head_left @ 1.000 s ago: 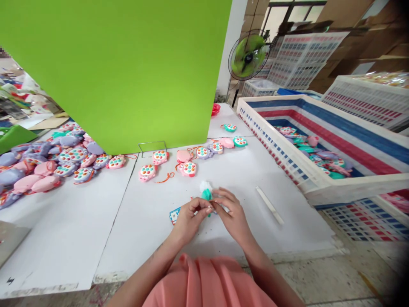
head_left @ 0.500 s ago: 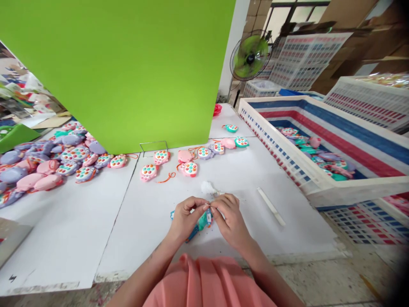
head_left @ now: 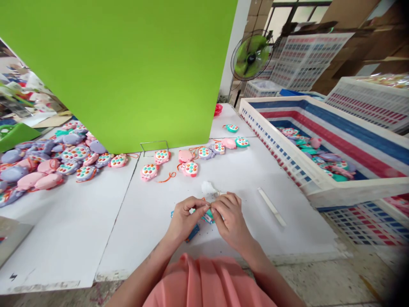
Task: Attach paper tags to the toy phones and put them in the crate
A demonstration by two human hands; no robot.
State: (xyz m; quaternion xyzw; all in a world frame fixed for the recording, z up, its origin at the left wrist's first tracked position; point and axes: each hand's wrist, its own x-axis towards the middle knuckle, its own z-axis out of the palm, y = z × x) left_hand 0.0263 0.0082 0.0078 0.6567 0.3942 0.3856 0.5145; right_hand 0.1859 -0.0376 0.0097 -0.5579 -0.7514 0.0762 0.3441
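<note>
My left hand [head_left: 183, 217] and my right hand [head_left: 229, 217] meet over the white table [head_left: 96, 221], fingertips pinched together on a small teal toy [head_left: 207, 214] with a printed tag. Most of the toy is hidden under my fingers. A blue card or packet [head_left: 192, 233] lies under my left hand. A white fluffy wad [head_left: 207, 186] sits just beyond my hands. Pink, purple and teal animal-shaped toys with coloured buttons [head_left: 189, 168] lie further back on the table.
A big heap of the same toys [head_left: 47, 162] covers the table's left. A green board [head_left: 134, 68] stands behind. A white stick [head_left: 271, 206] lies to the right. A large white crate [head_left: 306, 187] holds more toys. A green fan [head_left: 252, 55] stands behind.
The teal toy came down from in front of my fingers to between my hands, close to the table. My hands drew nearer to me and stayed pinched on it.
</note>
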